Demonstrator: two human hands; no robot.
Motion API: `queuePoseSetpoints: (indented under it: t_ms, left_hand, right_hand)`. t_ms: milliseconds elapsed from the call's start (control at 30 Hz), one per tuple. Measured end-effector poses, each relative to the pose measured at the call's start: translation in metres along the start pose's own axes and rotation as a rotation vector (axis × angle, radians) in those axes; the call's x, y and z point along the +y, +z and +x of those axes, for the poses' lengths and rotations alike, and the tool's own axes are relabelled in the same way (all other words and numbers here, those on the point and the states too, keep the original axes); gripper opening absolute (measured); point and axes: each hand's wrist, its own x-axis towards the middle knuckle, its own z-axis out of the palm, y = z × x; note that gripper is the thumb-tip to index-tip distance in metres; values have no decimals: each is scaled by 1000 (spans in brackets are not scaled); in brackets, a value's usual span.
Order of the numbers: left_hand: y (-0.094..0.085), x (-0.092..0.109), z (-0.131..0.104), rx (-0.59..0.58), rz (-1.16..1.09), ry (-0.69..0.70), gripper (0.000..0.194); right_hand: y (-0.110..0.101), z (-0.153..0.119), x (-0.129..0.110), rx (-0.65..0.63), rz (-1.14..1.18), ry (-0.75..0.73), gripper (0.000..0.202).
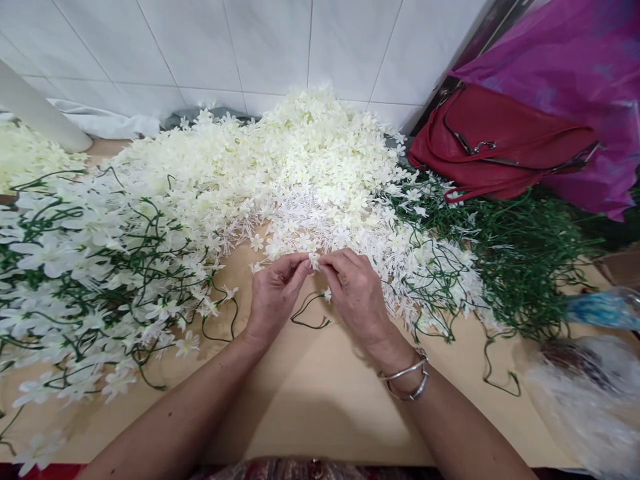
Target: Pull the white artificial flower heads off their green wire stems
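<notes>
Both hands meet near the middle of the table, fingertips almost touching around a small white flower (314,259). My left hand (280,287) pinches the flower's left side between thumb and forefinger. On its right side, my right hand (353,287) has thumb and forefinger closed on the same flower. A green stem (310,325) lies on the table just below, between the hands. Behind them spreads a large heap of loose cream-white blossoms (320,153). White flowers on green stems (90,267) are piled at the left.
Green stems (525,253) form a heap at the right. Beyond it are a red handbag (510,140) and a purple bag (565,53). A clear plastic bag (585,393) sits at the right edge of the wooden table (320,407). A tiled wall (270,47) stands behind.
</notes>
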Motion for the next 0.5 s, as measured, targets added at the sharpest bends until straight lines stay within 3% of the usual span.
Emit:
queuePoseSetpoints:
  t_ms: [300, 500]
  left_hand:
    - [2, -1, -2, 27, -14, -8, 20]
    - [1, -1, -4, 1, 113, 110, 17]
  right_hand:
    - [1, 0, -5, 42, -12, 62, 13]
    - [5, 1, -6, 65, 5, 90, 14]
